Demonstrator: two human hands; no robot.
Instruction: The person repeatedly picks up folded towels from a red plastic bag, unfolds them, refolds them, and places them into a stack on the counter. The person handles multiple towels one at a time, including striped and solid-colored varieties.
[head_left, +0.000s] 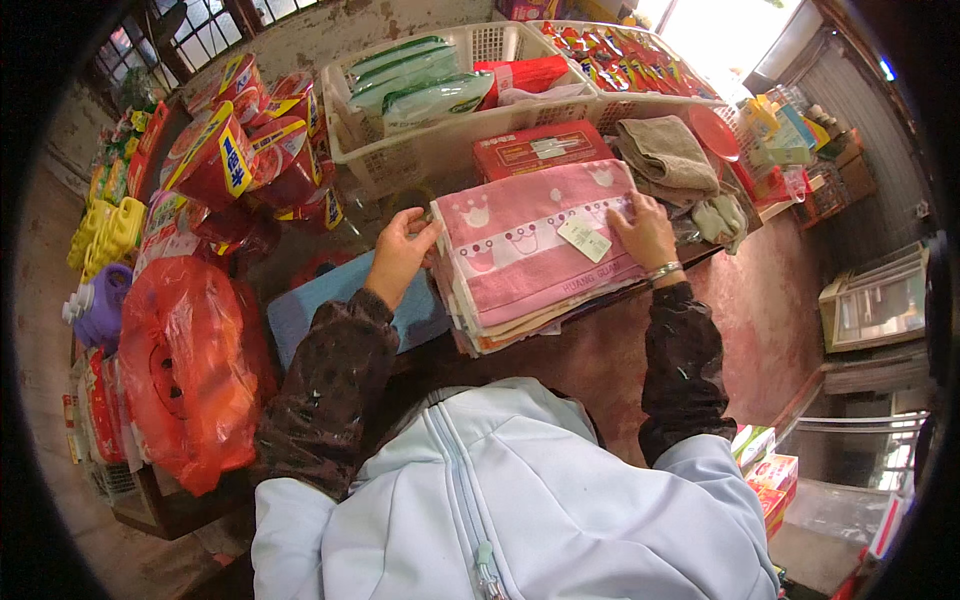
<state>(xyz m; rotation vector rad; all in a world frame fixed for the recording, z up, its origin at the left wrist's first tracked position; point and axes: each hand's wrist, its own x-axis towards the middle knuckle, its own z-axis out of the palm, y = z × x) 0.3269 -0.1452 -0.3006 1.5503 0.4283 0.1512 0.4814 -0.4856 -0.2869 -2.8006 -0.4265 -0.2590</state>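
Observation:
A stack of folded towels (465, 341) lies before me at the table's front edge. Its top one is a pink towel (525, 296) with white crowns and a pale tag (584, 239). My left hand (405, 247) is at the stack's left side, fingers bent and thumb near the corner; whether it grips the edge is unclear. My right hand (646, 229) rests at the right edge, thumb on the top towel and fingers over its side. Under the left forearm lies a blue folded cloth or mat (420, 304). Behind the stack sits a red box (540, 146).
White plastic baskets (450, 127) with green and red packets stand at the back. Red instant-noodle tubs (217, 157) and a red plastic bag (187, 375) are at left. A brown folded towel (667, 154) and light gloves (720, 219) lie at right.

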